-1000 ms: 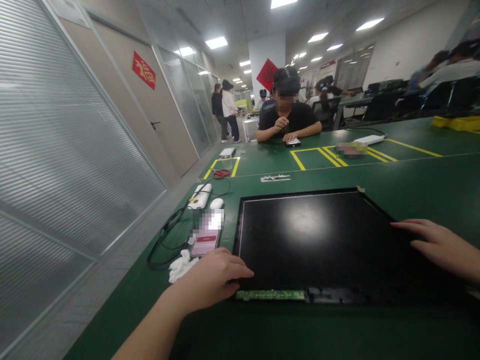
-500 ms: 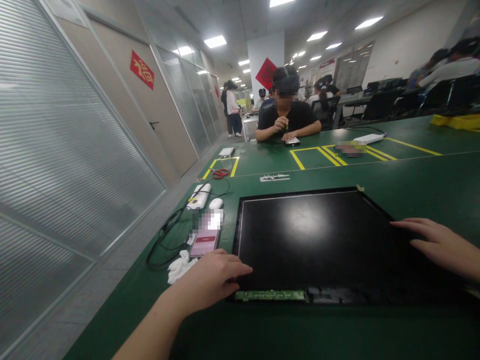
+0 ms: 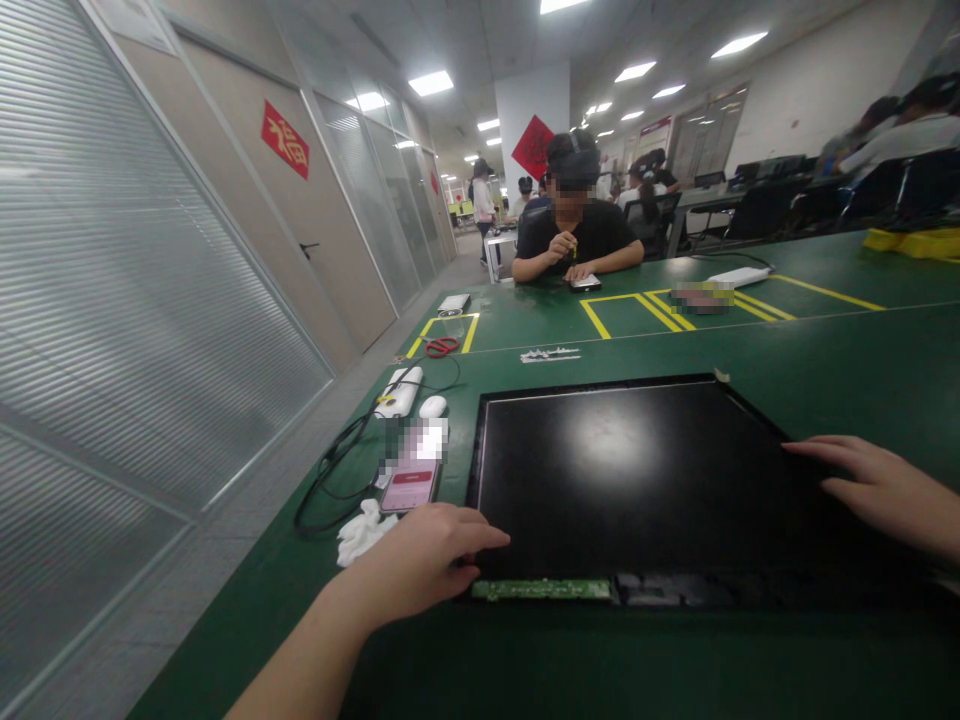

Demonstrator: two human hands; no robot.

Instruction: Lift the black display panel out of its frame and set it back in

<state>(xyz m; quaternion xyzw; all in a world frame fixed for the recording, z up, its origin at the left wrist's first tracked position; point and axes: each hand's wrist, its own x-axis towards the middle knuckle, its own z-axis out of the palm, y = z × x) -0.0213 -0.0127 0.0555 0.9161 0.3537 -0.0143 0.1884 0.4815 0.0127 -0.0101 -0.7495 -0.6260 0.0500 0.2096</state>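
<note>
Where my left hand (image 3: pixel 435 550) meets the near left corner of the black panel (image 3: pixel 645 500), its forefinger extends over the dark face and its thumb lies lower, a moderate gap between them; the other fingers are largely hidden. The palm faces down, and the forearm is cut off by the lower border. My right hand (image 3: pixel 877 485) enters from the right, forearm cropped, fingers nearly straight against the panel's right edge, thumb spread below them. I cannot tell whether either of the hands grips the panel or merely rests on it. The panel lies flat on the green surface (image 3: pixel 262 610) before me, its near right corner lost in shadow; a green circuit strip (image 3: pixel 540 590) shows along its near edge. Beside my left hand lie a crumpled white wad (image 3: pixel 361 535), partly screened by it, and a phone (image 3: pixel 411 485), its upper part pixelated. Farther out are red-handled scissors (image 3: pixel 442 347) and, across the surface, a seated co-worker (image 3: pixel 611 228) whose slender tool is hard to make out.
</note>
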